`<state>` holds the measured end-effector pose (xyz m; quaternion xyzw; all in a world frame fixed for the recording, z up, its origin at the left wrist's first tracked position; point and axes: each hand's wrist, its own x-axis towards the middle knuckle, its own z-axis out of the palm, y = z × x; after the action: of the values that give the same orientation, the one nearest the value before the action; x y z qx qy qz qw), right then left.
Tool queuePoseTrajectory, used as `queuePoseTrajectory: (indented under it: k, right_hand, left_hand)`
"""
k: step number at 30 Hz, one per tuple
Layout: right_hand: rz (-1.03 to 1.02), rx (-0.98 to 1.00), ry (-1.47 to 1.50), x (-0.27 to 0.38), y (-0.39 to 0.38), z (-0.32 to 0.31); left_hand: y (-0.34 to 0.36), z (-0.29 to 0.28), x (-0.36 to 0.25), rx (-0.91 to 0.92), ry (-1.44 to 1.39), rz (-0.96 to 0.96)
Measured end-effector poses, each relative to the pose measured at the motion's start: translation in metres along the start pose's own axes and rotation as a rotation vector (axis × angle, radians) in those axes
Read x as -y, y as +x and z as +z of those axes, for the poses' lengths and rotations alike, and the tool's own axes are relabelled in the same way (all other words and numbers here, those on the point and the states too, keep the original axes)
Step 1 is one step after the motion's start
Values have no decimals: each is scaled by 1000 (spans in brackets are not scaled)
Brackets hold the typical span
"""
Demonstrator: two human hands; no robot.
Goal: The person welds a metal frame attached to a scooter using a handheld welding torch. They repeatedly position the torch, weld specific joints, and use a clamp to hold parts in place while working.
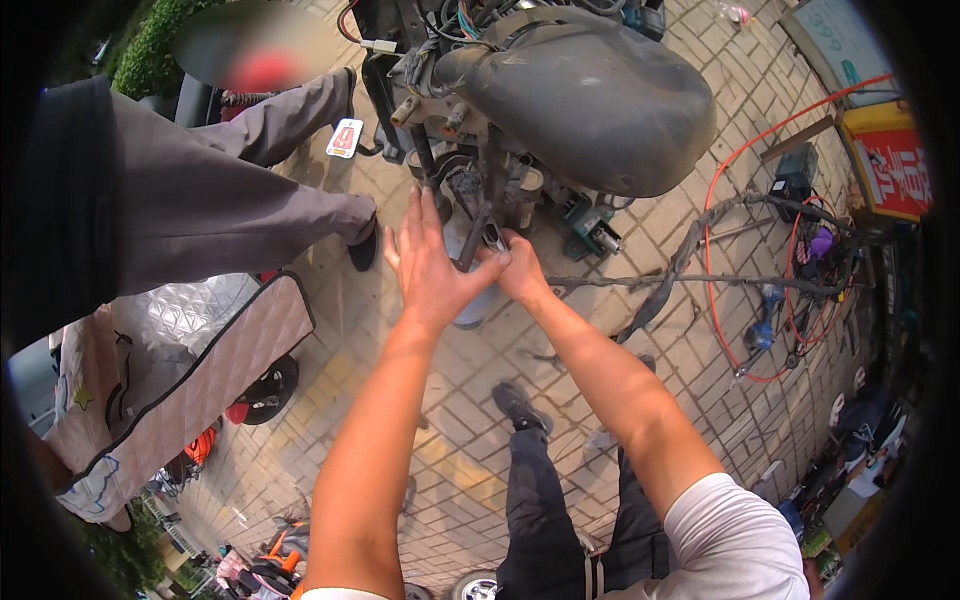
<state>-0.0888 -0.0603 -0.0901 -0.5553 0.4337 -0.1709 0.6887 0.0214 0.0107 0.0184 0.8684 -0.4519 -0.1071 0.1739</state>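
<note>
A partly stripped scooter or similar vehicle stands in front of me, with a dusty black rounded plastic part [590,100] and dark frame tubes [488,180]. My left hand [430,265] has its fingers stretched out along the lower end of the frame, and its thumb reaches toward my right hand. My right hand [520,268] is closed, its fingers curled around a small shiny metal piece [494,236] beside a tube end. What that piece is, I cannot make out. Below the hands shows a pale rounded object [475,308], partly hidden by them.
A person in grey trousers [220,200] stands at left. Loose wires [420,65] hang from the frame. A green power tool [590,225] lies on the brick paving. At right are a red hose [708,250], a dark cable bundle [690,270] and a blue tool [765,318]. A quilted cover [240,350] is at left.
</note>
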Motion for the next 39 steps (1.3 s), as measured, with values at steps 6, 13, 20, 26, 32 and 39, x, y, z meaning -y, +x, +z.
queuePoseTrajectory:
  k: [6, 13, 20, 26, 32, 39]
  right_hand:
    - [176, -38, -248, 17, -7, -4]
    - [22, -188, -220, 17, -16, 16]
    - [60, -195, -223, 7, -19, 14]
    - [137, -185, -181, 4, -23, 25]
    - [81, -159, -78, 14, -36, 31]
    - [10, -85, -46, -6, -25, 16]
  left_hand:
    - [-1, 0, 1, -1, -2, 0]
    - [3, -2, 0, -11, -6, -13]
    - [1, 0, -3, 3, -12, -24]
    - [3, 4, -1, -21, -15, -23]
    - [0, 2, 3, -23, 7, -26]
    - [2, 0, -3, -29, -1, -15]
